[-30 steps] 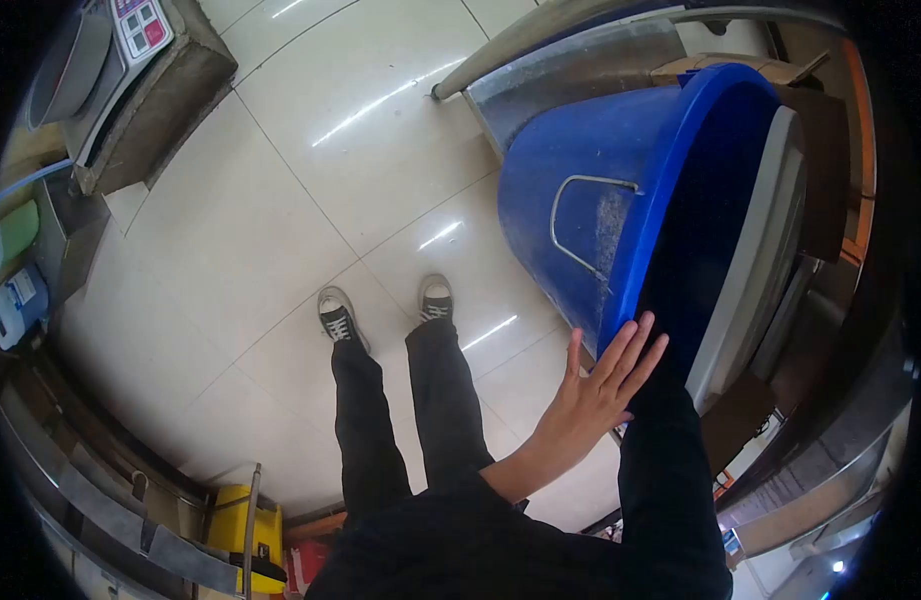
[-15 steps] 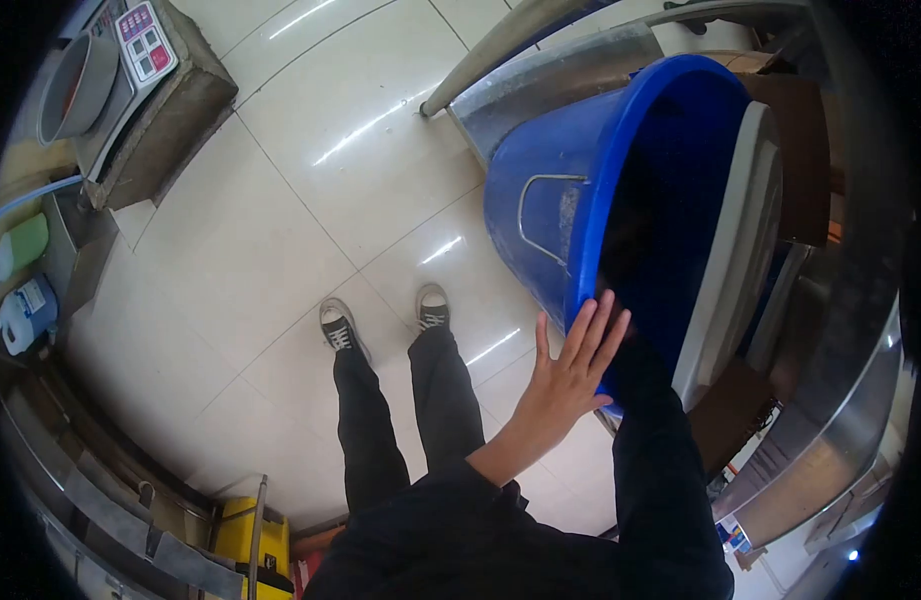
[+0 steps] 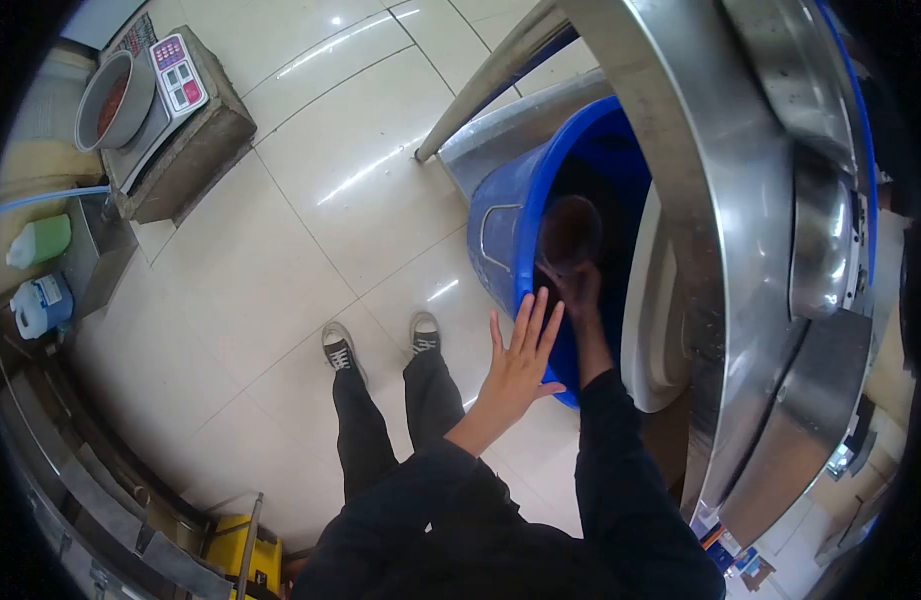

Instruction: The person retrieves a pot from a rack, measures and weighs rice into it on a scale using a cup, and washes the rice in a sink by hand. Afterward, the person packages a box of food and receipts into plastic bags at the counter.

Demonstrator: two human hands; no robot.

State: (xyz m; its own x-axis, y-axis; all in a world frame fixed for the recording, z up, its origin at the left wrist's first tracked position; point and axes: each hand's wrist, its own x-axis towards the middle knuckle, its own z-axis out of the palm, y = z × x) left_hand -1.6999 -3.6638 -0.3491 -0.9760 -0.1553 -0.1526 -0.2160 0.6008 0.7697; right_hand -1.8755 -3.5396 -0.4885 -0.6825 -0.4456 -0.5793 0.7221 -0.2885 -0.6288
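The tile floor [image 3: 310, 230] is filling the centre of the frame, glossy, pale and throwing back streaks of light. On the right, the counter [image 3: 700, 150] is overhanging part of the bin [image 3: 528, 220], prob. b/c tucking it there is saving floor space. The counter is looking like worn, brushed steel w/ a rounded edge; the bin, right of centre, is showing a round rim, scuffed blue plastic and a wire handle. A pale lid [image 3: 652, 320] is sitting along the mouth's right side, prob. pushed over so the left part is staying clear for an arm; it's looking like smooth, thick plastic. Upper left, a rough block [image 3: 205, 165] is propping up the scale [image 3: 180, 75], prob. for easier reading, and a grey pan w/ reddish contents [image 3: 132, 125] is resting on it. L hand [image 3: 515, 365] is lying at the rim, fingers fanned and nearly straight, gripping nothing, prob. steadying bin or body. R hand [image 3: 580, 290] is reaching inside, fingers curling at the near edge of a cup [image 3: 570, 230] & apparently holding it; exact grip isn't showing in the dimness. The cup is looking round, brownish, maybe translucent; can't tell what, if anything, it's containing.
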